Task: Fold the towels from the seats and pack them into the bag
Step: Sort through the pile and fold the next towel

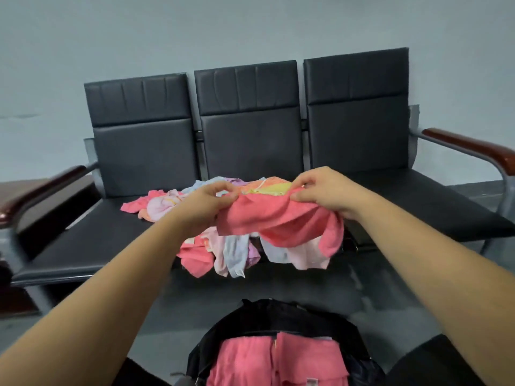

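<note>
Coral towel pinched at both top corners, held above the pile on the seats.

The coral towel is held stretched between the left hand and right hand, fingers of both closed on its upper edge; its long axis runs left to right and the cloth hangs below the fingers, neither hand nearer. One heap of unfolded towels of uncertain number is seen on the seats; one bag lies open below, with pink towels already packed.
</note>
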`<action>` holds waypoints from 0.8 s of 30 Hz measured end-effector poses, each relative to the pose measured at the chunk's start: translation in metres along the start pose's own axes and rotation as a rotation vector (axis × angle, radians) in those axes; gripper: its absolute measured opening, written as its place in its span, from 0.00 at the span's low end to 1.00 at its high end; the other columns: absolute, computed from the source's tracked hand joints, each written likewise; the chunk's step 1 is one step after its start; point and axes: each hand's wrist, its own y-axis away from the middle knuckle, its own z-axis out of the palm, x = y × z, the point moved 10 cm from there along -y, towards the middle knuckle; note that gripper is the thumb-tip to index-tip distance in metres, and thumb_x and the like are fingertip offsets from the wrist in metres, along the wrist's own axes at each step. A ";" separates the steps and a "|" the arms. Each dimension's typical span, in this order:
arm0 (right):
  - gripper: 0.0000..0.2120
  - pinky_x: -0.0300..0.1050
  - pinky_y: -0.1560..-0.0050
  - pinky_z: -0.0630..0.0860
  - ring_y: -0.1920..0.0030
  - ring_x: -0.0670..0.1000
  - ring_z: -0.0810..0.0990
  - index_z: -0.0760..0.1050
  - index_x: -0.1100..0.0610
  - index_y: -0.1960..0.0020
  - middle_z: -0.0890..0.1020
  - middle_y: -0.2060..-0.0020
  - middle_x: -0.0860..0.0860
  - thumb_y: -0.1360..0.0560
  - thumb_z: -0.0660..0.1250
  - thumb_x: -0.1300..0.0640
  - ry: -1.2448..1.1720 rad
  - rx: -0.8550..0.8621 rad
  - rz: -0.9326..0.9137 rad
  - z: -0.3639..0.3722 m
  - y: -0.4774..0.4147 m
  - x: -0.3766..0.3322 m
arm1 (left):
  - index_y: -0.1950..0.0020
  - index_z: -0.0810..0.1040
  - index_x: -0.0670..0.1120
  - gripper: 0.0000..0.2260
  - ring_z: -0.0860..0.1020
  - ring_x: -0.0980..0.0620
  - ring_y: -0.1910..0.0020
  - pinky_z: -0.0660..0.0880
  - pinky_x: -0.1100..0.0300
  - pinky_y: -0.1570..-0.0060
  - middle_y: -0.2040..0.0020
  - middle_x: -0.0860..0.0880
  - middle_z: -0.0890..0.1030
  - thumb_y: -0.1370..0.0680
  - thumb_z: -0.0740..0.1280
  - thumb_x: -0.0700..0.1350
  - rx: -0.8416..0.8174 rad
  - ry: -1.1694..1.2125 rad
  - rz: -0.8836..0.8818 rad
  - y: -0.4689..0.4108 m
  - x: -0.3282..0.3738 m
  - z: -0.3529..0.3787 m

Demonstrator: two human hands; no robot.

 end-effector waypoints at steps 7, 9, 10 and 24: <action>0.08 0.40 0.57 0.83 0.59 0.48 0.82 0.80 0.56 0.46 0.82 0.56 0.52 0.23 0.66 0.63 -0.694 -0.399 -0.167 -0.059 0.034 -0.132 | 0.47 0.79 0.41 0.09 0.82 0.58 0.66 0.79 0.66 0.65 0.61 0.50 0.84 0.24 0.67 0.44 -0.109 0.313 0.238 0.033 0.155 -0.038; 0.09 0.42 0.54 0.83 0.58 0.49 0.83 0.79 0.58 0.44 0.82 0.54 0.53 0.23 0.67 0.60 -0.599 -0.416 -0.120 -0.062 0.034 -0.135 | 0.42 0.80 0.38 0.20 0.84 0.55 0.56 0.81 0.63 0.55 0.53 0.46 0.86 0.29 0.76 0.48 -0.178 0.227 0.254 0.039 0.174 -0.046; 0.11 0.43 0.52 0.83 0.57 0.50 0.84 0.79 0.60 0.42 0.82 0.53 0.54 0.23 0.66 0.58 -0.540 -0.431 -0.090 -0.059 0.035 -0.134 | 0.40 0.80 0.39 0.27 0.84 0.53 0.50 0.81 0.61 0.49 0.47 0.45 0.86 0.33 0.81 0.50 -0.219 0.120 0.252 0.043 0.180 -0.047; 0.09 0.44 0.53 0.82 0.58 0.51 0.84 0.81 0.63 0.45 0.84 0.56 0.56 0.24 0.69 0.63 -0.347 -0.556 -0.207 -0.070 0.067 -0.212 | 0.49 0.85 0.44 0.14 0.83 0.53 0.51 0.79 0.60 0.45 0.51 0.47 0.83 0.29 0.78 0.50 -0.384 0.004 0.370 0.083 0.231 -0.037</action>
